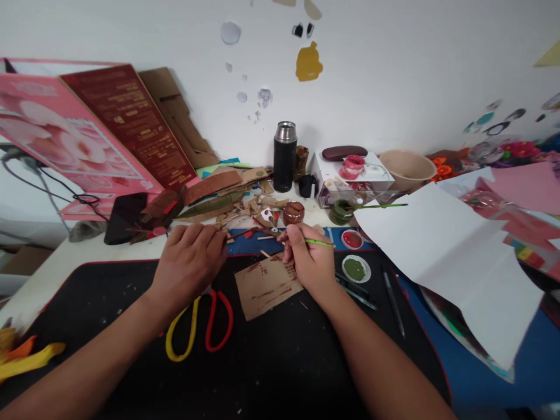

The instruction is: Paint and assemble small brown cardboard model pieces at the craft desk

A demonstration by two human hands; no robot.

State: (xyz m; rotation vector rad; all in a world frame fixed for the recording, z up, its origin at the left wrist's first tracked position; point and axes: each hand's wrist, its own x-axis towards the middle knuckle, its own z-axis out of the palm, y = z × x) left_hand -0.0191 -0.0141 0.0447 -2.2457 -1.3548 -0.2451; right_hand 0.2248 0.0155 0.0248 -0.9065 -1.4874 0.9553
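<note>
My left hand (192,256) is closed on a thin brown stick (238,234) that points right. In my right hand (311,262) is a paintbrush with a light green handle (321,242); its tip lies near the stick, but I cannot make out whether they touch. Below them lies a piece of cardboard (265,291) streaked with reddish-brown paint. Scissors (211,347) with one yellow and one red handle rest under my left hand, their blades mostly hidden. An open jar of brown paint (293,213) stands just beyond my right hand.
A green paint jar (341,212) has a brush across it. Lids with red paint (352,239) and green paint (356,269) sit right, beside a pen (394,303). Behind stand a black thermos (284,163) and cardboard scraps (251,207). White paper (446,245) covers the right side.
</note>
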